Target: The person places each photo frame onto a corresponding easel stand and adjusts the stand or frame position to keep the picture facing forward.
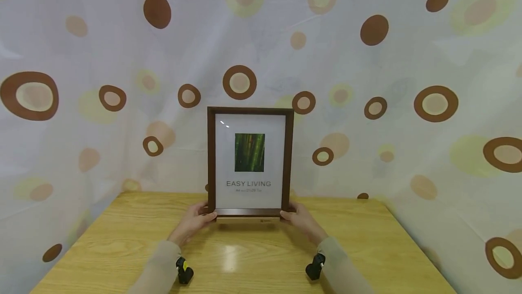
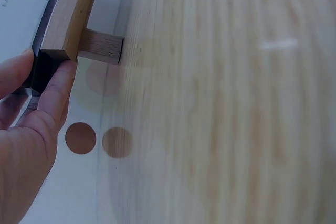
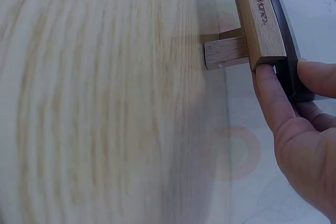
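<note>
A dark brown picture frame [image 1: 249, 153] stands upright, facing me, with a small green picture and "EASY LIVING" on its white insert. Its bottom edge rests along the pale wooden ledge [image 1: 244, 220] of a small stand, most of which is hidden behind the frame. My left hand [image 1: 195, 219] grips the lower left corner, thumb on the front and a finger at the ledge's end. At the lower right corner my right hand [image 1: 302, 219] holds on the same way. The right wrist view shows dark lettering on the ledge and a short wooden foot [image 3: 226, 52] below it.
Beneath is a light wood-grain table [image 1: 228, 257] reaching back to the wall. A white covering [image 1: 261, 58] with brown, beige and yellow dots and rings hangs behind and on both sides. Black devices [image 1: 185, 272] are strapped on both sleeved wrists.
</note>
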Tool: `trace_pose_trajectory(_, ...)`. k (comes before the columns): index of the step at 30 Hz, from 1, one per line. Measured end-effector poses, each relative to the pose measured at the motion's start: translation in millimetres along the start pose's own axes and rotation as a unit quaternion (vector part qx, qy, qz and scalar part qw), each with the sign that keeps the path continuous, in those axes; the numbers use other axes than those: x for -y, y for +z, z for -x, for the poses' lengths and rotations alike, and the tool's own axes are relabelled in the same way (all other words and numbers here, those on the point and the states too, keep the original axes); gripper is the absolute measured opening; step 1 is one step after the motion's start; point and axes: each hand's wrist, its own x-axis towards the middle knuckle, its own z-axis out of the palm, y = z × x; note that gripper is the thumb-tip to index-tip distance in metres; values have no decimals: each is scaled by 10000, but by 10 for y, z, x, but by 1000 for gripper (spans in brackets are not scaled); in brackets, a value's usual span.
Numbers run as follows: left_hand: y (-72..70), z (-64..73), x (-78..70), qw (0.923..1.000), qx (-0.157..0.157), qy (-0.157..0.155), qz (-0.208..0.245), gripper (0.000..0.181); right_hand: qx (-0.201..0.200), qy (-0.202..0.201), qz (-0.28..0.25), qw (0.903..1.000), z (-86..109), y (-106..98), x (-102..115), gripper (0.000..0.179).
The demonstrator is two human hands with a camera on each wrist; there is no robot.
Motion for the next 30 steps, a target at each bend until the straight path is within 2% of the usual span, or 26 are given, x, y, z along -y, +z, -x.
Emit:
trace_pose_trajectory(9, 112, -69, 15, 9997, 158, 139, 135, 52, -356, 152, 221, 9990, 66, -96, -31, 47)
trace_pose_trajectory(13, 157, -96, 18, 9997, 104, 101, 221, 52, -387, 134, 161, 9990, 71, -128, -49, 46)
trace_pose_trajectory(20, 210, -99, -5, 10000, 98, 15, -17, 55, -447, 126, 106, 9989, 92, -180, -83, 48)
trace_pose_trajectory(26, 236, -115, -18, 9998, 168, 36, -95, 55, -512, 147, 180, 9984, 101, -215, -95, 45)
trace_pose_trajectory(30, 247, -107, -21, 9998, 157, -57, -112, 52, -490, 72, 135, 9987, 111, -232, -111, 45)
